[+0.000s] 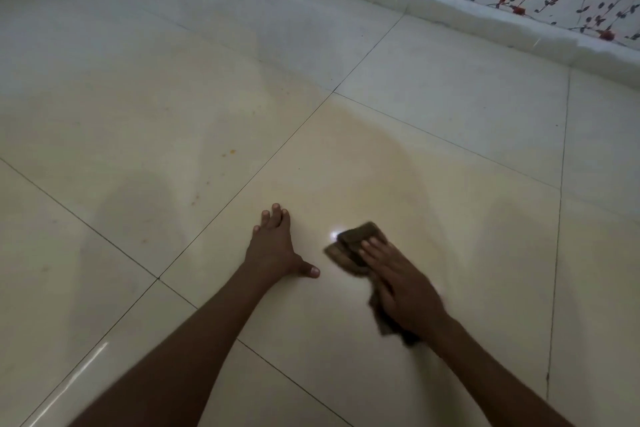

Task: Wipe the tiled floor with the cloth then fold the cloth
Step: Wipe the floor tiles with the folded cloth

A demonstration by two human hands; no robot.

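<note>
At the far left the tiled floor (104, 135) shows some small orange spots (228, 152) and a dull, smeared area, well apart from both hands. Moving to the right, the left hand (277, 246) lies flat on the floor with the palm down, the fingers stretched forward and close together and the thumb spread out to the right; it holds nothing and seems only to support the body. Just beside it, further right, there is a small bright reflection on the tile, and then the cloth (356, 246). The cloth is brown and bunched, and it lies on the floor under the right hand (398, 277), which presses it down with an open palm and nearly straight fingers, so it is pinned and not pinched. The long axis of the cloth runs diagonally, from the far-left end that comes out in front of the fingertips to the near-right end that trails under the wrist. The right hand and the cloth look a little blurred, so I judge that a wiping stroke is in progress. The cloth is to the right of the left hand, near it but not touching. The spots lie ahead and to the left, so I think the next strokes need to go across, in front of the left hand. The folding is not yet started.
</note>
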